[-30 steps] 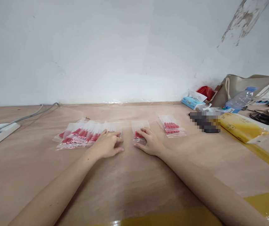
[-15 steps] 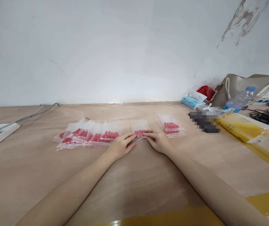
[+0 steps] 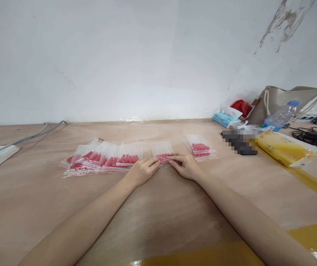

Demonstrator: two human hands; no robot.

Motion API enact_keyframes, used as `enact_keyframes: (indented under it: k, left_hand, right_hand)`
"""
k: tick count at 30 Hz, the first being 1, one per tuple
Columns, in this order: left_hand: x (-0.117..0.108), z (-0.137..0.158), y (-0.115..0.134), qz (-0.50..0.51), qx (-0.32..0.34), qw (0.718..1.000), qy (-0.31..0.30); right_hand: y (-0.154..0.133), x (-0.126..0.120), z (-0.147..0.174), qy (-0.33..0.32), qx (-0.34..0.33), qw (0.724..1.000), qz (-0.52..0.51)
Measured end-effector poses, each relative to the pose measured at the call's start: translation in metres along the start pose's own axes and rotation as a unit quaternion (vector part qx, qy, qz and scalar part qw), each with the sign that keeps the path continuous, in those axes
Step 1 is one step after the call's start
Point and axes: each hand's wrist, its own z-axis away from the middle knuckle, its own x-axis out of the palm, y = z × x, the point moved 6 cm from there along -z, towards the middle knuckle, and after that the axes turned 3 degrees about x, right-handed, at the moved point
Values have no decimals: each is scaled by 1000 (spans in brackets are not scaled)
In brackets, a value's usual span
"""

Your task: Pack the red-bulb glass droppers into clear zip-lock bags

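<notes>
A small clear zip bag (image 3: 161, 149) with several red pieces in it lies on the table between my two hands. My left hand (image 3: 143, 170) pinches the near left corner of this bag, fingers together. On the near right corner, my right hand (image 3: 185, 166) closes its thumb and fingers in the same way. To the left is a spread of overlapping clear bags (image 3: 100, 159), each with red pieces. A smaller stack of such bags (image 3: 201, 147) rests to the right, just beyond my right hand. The fingers partly hide the near edge of the middle bag.
At the right are a yellow packet (image 3: 284, 147), a blue tissue pack (image 3: 225, 119), a plastic bottle (image 3: 283, 113), a beige bag (image 3: 299, 96) and black cables (image 3: 313, 138). A white power strip (image 3: 0, 159) lies at the far left. The wall (image 3: 119, 59) borders the table's back.
The middle bag's near edge looks more folded or lifted between my fingers. My left thumb has drawn in closer to its fingers. The whole view has shifted slightly.
</notes>
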Motion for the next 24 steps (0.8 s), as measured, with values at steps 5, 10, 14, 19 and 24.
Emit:
enact_keyframes:
  k: [5,10,14,19,24]
  left_hand:
    - [-2,2,1,-24,27,999,-1]
    - [-4,3,1,-27,23,999,5]
    - [-6,3,1,-24,17,999,14]
    - [-8,5,-2,-20,24,999,18]
    - [-9,6,-4,-24,30,999,9]
  right_hand:
    - [-6,1,6,-10,-59,997,56]
    - [-23,6,6,48,-123,967,217]
    - [-37,19,3,68,-161,941,291]
    - [-40,25,2,59,-183,930,313]
    - [-40,25,2,55,-184,933,304]
